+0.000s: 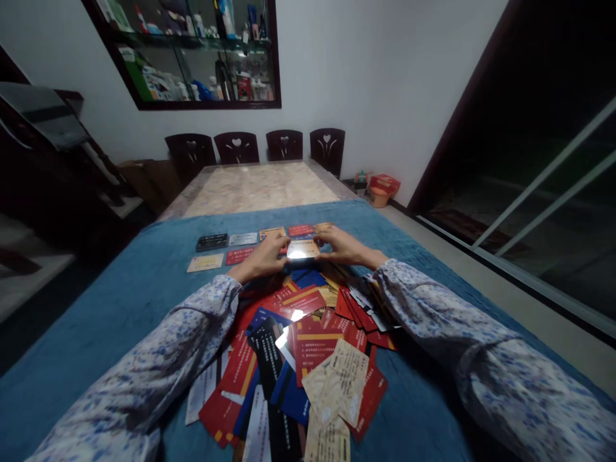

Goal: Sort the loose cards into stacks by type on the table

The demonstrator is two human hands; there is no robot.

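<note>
Between my two hands is a yellowish plastic card (303, 249) with light glaring off its face. My left hand (265, 257) pinches its left edge and my right hand (342, 246) pinches its right edge. Below them spreads a heap of red, blue, black, white and cream cards (312, 350), overlapping at many angles. Beyond my hands, cards lie in rows: a black stack (212, 242), a silver card (243, 239), an orange card (272, 233) and a red card (300, 230). Nearer on the left are a cream card (205, 262) and another red card (238, 255), partly behind my left hand.
A blue cloth (120, 301) covers the near part of the long table, with a marbled top (260, 183) beyond it. Several dark chairs (237, 147) stand at the far end. A red box on an orange bucket (380, 196) sits on the floor at the right.
</note>
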